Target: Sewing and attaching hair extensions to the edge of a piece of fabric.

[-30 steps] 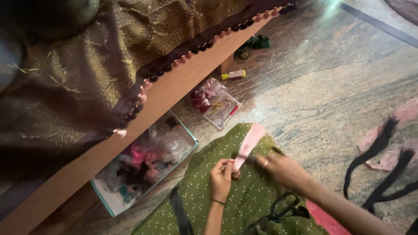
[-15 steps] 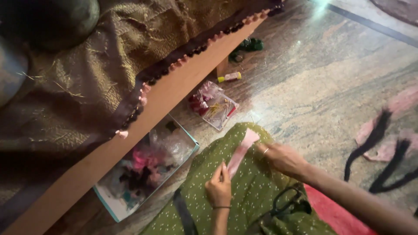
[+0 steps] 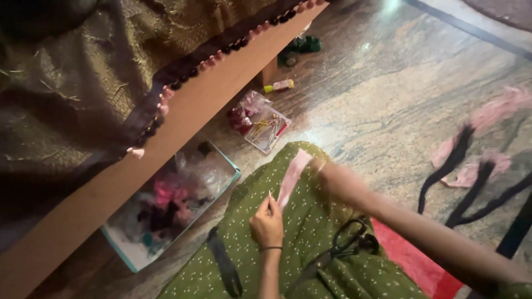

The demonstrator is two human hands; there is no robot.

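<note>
A narrow pink fabric strip [image 3: 291,177] lies along my lap, on green dotted cloth [image 3: 310,243]. My left hand [image 3: 267,221] is closed, pinching a thin needle-like pin that points up beside the strip's lower end. My right hand [image 3: 331,176], blurred by motion, holds the strip's upper end near the cloth's far edge. Black scissors [image 3: 343,246] rest on the green cloth under my right forearm. A black strip [image 3: 224,266] lies on the cloth to the left.
A box [image 3: 230,182] of pink and black scraps sits under the wooden bed edge [image 3: 183,119]. A small open case [image 3: 267,130] with pins, a yellow tube [image 3: 279,86], and pink and black fabric strips [image 3: 471,166] lie on the stone floor. Red cloth [image 3: 410,260] sits by my knee.
My left hand slid down away from the strip's middle and now holds a pin upright. My right hand shifted up along the strip. The camera view drifted slightly.
</note>
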